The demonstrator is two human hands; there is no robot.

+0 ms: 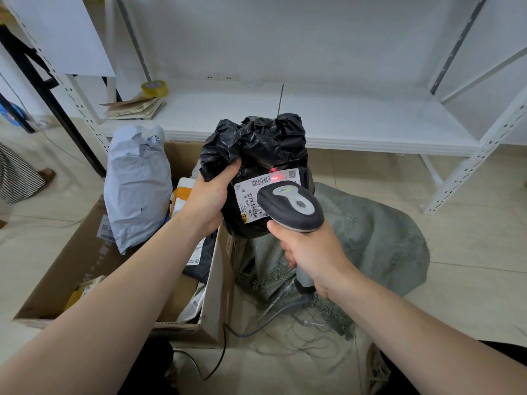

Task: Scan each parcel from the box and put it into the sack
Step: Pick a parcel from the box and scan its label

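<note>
Black crinkled plastic wraps the parcel (pixel 256 143), a soft lumpy bundle standing roughly upright, its long axis running near to far. The left hand (pixel 211 201) clamps its left side, fingers sunk into the film, and holds it over the seam between the cardboard box (pixel 57 269) on the left and the grey-green woven sack (pixel 370 232) on the right. The white shipping label (pixel 248 198) faces the person. The right hand (pixel 310 252) is wrapped tight round the grip of a corded barcode scanner (pixel 291 206), whose head sits just near of the label; a red glow falls on the label's far edge. The sack lies directly beneath and to the right, so the parcel likely only needs lowering rightward. A pale blue-grey poly mailer (pixel 137 183) stands in the box among other parcels.
</note>
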